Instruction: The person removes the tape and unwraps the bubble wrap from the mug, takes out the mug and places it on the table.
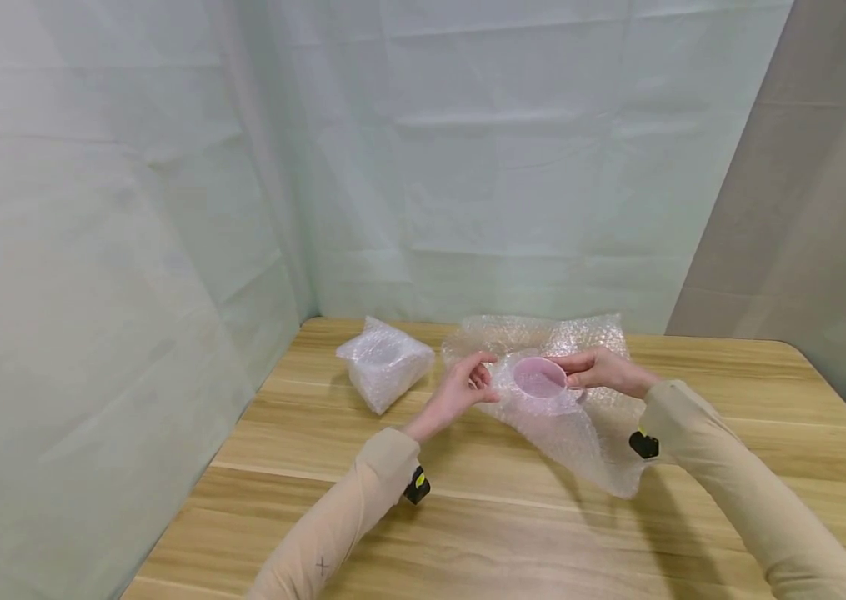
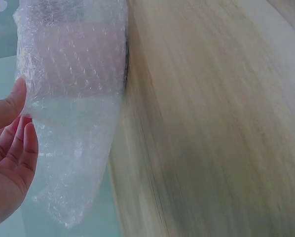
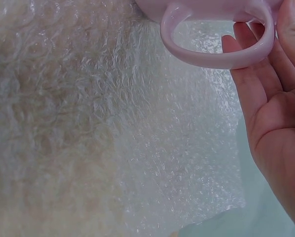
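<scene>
Pink mug grasped near handle by right hand; left hand placed left of mug at bubble wrap, pinch cannot be told.

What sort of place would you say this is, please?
It looks like a curtained-off indoor workspace, perhaps a makeshift packing spot: creased fabric curtains hang behind a wood-grain table, and bubble wrap partly covers a pink mug.

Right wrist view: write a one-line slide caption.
The right hand holds a glossy pink mug, its looped handle toward the camera, with bubble wrap filling much of the frame.
</scene>
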The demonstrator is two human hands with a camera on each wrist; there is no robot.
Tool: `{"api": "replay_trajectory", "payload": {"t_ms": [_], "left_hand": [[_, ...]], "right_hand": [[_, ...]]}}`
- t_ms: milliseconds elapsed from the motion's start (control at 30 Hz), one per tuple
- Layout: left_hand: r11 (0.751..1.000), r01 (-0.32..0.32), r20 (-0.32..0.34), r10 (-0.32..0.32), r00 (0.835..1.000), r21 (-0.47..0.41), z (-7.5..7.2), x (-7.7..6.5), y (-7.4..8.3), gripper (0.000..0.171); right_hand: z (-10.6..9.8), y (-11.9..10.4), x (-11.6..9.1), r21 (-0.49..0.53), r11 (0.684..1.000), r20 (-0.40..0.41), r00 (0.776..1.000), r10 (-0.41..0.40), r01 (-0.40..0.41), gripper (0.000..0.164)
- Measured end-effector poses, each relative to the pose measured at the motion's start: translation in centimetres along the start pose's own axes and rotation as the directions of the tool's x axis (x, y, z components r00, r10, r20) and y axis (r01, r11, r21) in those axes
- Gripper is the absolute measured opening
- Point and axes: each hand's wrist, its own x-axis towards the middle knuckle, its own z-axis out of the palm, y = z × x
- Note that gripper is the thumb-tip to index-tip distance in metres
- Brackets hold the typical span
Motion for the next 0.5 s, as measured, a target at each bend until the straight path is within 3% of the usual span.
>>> {"api": "replay_trajectory", "payload": {"t_ms": [100, 267, 333, 500], "left_hand": [[1.0, -0.009, 0.023, 0.01, 1.0, -0.017, -0.6, -0.5, 0.9, 0.052], [1.0, 0.005, 0.085, -0.003, 0.996, -0.029, -1.3, -1.1, 0.4, 0.054], [1.0, 0.013, 0.112, -0.011, 0.994, -0.022, -1.4, -1.2, -1.0, 0.055], [0.999, 0.03, 0.19, -0.025, 0.981, -0.021, -2.2, -1.7, -1.0, 0.051]], "right_hand": [[0.0, 0.0, 0.1, -0.018, 1.0, -0.008, 1.0, 0.003, -0.003, 0.044], [0.0, -0.1, 0.1, -0.039, 0.999, -0.009, 1.0, -0.006, 0.005, 0.044], [0.0, -0.1, 0.1, -0.032, 0.999, -0.003, 1.0, -0.009, 0.008, 0.044], [0.0, -0.1, 0.0, -0.027, 1.0, -0.005, 1.0, -0.002, 0.002, 0.043]]}}
